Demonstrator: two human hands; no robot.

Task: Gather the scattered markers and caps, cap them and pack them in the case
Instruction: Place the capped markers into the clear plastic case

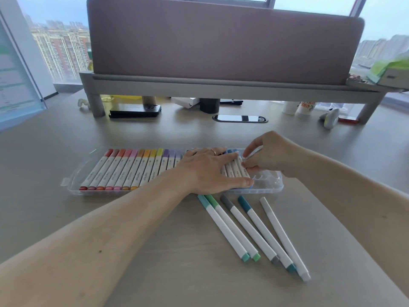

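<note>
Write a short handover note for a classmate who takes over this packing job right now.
Left hand: flat, pressing on the row of markers in the case.
Right hand: pinches the end marker at the row's right end.
Done: the row fills most of the case.
Left: five capped markers lie on the desk in front of the case. Its right end has free slots.

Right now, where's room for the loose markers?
Empty slots at the right end of the case, between the marker the right hand pinches and the end wall. Bare desk behind the case. Crowded: packed markers under and left of the left hand.
</note>
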